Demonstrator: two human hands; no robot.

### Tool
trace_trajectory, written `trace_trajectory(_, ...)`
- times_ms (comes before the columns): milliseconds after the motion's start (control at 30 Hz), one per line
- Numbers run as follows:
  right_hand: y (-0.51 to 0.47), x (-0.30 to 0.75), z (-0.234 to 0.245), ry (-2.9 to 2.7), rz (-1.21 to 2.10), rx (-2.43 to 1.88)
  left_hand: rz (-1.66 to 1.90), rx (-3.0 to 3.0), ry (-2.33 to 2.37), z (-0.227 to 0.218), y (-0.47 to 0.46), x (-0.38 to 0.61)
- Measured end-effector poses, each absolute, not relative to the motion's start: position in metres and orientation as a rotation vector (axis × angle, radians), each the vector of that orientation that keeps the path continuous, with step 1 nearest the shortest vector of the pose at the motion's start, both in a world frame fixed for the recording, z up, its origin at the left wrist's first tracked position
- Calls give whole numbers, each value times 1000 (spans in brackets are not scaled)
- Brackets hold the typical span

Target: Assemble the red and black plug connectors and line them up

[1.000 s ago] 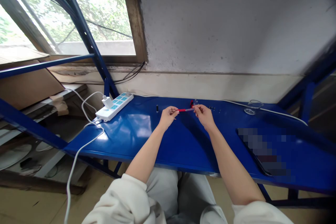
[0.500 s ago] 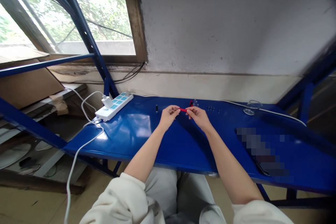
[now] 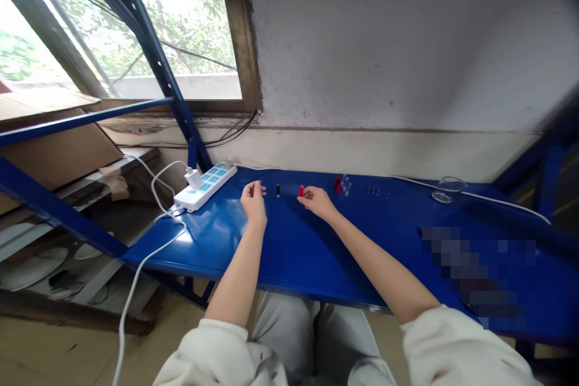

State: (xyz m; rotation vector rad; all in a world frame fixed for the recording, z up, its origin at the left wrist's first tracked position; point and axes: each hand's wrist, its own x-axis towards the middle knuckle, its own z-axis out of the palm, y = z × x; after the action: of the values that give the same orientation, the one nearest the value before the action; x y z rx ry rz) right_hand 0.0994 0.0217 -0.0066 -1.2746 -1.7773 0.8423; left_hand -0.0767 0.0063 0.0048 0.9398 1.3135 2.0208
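My right hand (image 3: 315, 201) pinches a small red tube (image 3: 301, 190) between thumb and fingers, upright at the tabletop. To its left, my left hand (image 3: 254, 199) is raised over the table with its fingers loosely bent and partly apart; I see nothing in it. Between my hands a small black tube (image 3: 278, 189) with a pale lower end stands upright. Right of my right hand, small red pieces (image 3: 338, 185) stand close to several clear little tubes (image 3: 347, 186). Farther right, several tiny clear parts (image 3: 373, 190) sit on the blue table (image 3: 289, 253).
A white power strip (image 3: 205, 187) with a plugged-in adapter lies at the table's left end, its white cable (image 3: 136, 277) hanging over the edge. At the right are a clear round dish (image 3: 442, 197) and a blurred-out dark object (image 3: 470, 271). Blue metal posts (image 3: 158, 60) frame the left side.
My left hand has let go of the red tube and moved left. My right hand has shifted slightly left and turned the tube from level to upright. The view has tilted slightly.
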Motion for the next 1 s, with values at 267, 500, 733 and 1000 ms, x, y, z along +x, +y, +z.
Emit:
trace_trajectory(267, 50, 53, -15, -1962, 563, -1456, 1926, 575, 1180, 1, 11, -75)
trace_trajectory(500, 58, 44, -23, -2002, 482, -1595, 1924, 536, 1142, 3, 9, -74)
trace_trajectory(733, 55, 45, -20, -2018, 504, -1673, 1919, 514, 1147, 4, 9, -73)
trace_trajectory(1000, 55, 45, -21, -1988, 506, -1650, 1900, 539, 1176, 4, 8, -73)
